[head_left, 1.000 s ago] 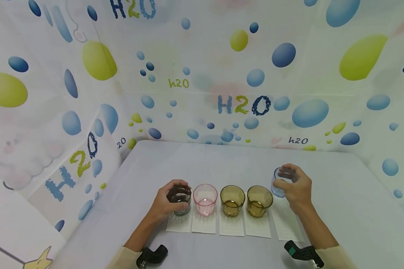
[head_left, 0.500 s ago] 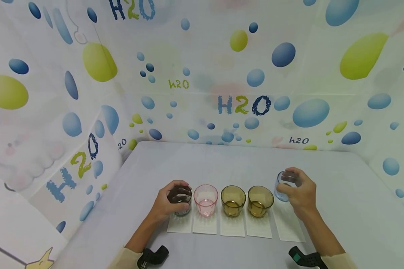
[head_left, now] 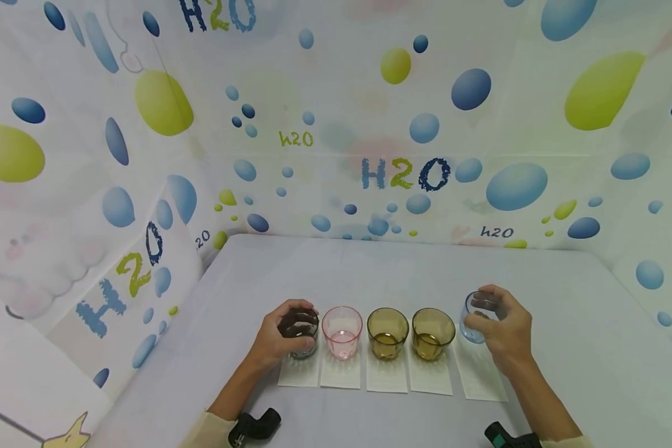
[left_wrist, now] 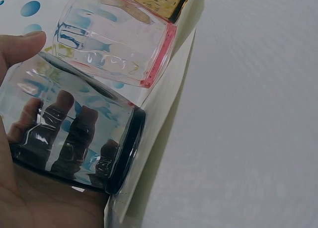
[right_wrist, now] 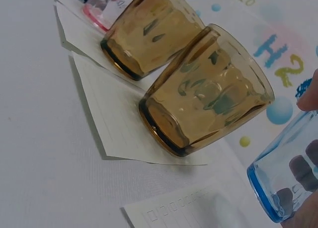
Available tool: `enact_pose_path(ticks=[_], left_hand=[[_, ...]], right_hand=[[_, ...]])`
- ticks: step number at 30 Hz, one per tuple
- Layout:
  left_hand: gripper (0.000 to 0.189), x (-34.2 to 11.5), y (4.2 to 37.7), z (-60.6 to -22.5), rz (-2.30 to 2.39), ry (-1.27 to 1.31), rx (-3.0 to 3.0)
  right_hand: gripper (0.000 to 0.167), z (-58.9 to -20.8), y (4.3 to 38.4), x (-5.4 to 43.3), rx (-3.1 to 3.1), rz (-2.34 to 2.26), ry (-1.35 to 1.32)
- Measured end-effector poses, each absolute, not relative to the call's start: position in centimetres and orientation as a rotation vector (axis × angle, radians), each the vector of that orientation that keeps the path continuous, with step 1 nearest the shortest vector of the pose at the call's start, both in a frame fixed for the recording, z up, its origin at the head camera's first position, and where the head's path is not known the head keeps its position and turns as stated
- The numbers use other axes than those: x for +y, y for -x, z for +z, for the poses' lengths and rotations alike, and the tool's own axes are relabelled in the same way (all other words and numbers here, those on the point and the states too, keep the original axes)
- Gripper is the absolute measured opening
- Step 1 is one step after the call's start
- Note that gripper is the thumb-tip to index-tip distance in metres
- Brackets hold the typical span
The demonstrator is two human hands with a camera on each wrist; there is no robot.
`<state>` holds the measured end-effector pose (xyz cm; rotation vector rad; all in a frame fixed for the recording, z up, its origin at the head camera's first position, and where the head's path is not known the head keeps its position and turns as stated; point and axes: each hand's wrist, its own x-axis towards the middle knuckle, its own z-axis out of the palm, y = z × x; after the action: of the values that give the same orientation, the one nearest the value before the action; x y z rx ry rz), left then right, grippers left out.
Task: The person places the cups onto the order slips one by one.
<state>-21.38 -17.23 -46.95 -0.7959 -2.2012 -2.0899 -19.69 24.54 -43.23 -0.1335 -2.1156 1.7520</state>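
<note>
My left hand (head_left: pixel 274 336) grips a smoky grey glass (left_wrist: pixel 74 133) at the left end of a row, thumb at the near side and fingers wrapped behind it. It stands upright at the far end of a white paper strip. My right hand (head_left: pixel 508 330) holds a light blue glass (right_wrist: pixel 278 176) upright at the right end, between thumb and fingers. Its base is close to the far end of the rightmost paper strip (head_left: pixel 481 376). Between the hands stand a pink glass (head_left: pixel 341 333), an amber glass (head_left: pixel 387 334) and a second amber glass (right_wrist: pixel 203 99).
Paper strips lie side by side under the glasses, one strip (head_left: pixel 386 381) per glass. A white cloth covers the table (head_left: pixel 336 417). Behind it rises a white backdrop (head_left: pixel 347 112) with blue and green bubbles. Each wrist carries a black strapped device (head_left: pixel 254 426).
My right hand has moved the blue glass toward me and slightly right, closer to the rightmost paper strip. The left hand and the other glasses have stayed put.
</note>
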Motion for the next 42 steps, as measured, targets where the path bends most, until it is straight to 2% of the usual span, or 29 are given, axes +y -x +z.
enact_pose_path(ticks=[23,42], left_hand=[[0.060,-17.1,21.4,-47.0,-2.067,0.781,-2.230],[0.060,-17.4,21.7,-47.1,-2.104,0.818,-2.184]], right_hand=[[0.059,-44.3,17.8,24.8,-2.189,1.692,0.140],[0.058,-45.1,17.8,24.3,-2.184,1.692,0.085]])
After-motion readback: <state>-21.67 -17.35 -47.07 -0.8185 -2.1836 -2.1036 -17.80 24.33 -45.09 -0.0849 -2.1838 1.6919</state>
